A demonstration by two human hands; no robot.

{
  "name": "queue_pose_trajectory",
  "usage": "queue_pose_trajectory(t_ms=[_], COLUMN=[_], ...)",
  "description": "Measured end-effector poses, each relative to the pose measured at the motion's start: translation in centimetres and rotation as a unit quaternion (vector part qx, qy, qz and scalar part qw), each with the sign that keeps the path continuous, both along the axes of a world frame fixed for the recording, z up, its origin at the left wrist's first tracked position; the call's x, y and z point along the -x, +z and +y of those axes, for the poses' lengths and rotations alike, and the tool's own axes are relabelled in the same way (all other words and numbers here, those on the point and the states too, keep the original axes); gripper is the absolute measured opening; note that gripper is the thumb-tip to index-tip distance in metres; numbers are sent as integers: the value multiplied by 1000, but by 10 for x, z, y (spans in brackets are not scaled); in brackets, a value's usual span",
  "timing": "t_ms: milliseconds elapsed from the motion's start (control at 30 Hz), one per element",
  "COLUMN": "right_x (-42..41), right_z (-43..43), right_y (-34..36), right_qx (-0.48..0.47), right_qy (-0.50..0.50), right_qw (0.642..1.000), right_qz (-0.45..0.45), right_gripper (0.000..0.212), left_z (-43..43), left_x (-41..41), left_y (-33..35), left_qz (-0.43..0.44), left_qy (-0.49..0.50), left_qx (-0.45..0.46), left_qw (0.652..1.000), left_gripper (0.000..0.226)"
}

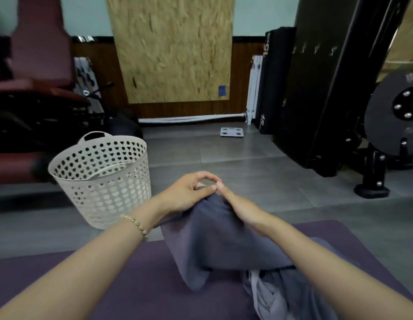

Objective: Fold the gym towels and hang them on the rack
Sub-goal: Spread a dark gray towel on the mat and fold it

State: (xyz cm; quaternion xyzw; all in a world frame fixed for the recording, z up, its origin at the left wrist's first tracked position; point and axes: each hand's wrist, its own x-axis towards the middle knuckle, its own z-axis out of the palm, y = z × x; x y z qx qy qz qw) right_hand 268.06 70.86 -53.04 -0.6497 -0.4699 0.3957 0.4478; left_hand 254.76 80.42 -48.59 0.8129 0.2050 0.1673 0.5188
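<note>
— Head view. Pinching the grey towel at its peak with the left hand, thumb and fingertips curled on a corner; draping below both wrists onto the purple mat.
— And the right hand?
— Lying flat along the fold, fingers straight and together, thumb hidden.
— Handling?
— Probably soft, light, floppy terry; best taken by corners. Perforated plastic basket left of the left hand.
</note>
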Motion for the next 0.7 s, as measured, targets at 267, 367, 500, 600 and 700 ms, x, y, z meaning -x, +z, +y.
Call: queue_pose_trajectory(t_ms=[267, 367, 500, 600, 700], right_x=[61, 66, 63, 70, 83], right_z=[6, 1, -12, -18, -20], right_y=[42, 54, 65, 70, 82], right_qx=[-43, -15, 39, 110, 78], right_qy=[126, 169, 225, 255, 236], right_qw=[987, 983, 973, 958, 965], right_qz=[88, 73, 17, -71, -85], right_gripper=[40, 57, 61, 43, 31], left_z=[0, 7, 20, 27, 31], left_x=[100, 127, 174, 201, 222], left_y=[41, 40, 45, 43, 35], left_qz=[-19, -77, -91, -96, -124], left_qy=[134, 221, 317, 356, 410], left_qx=[-1, 13, -11, -33, -54], left_qw=[991, 972, 944, 929, 902], left_gripper=[5, 8, 10, 10, 8])
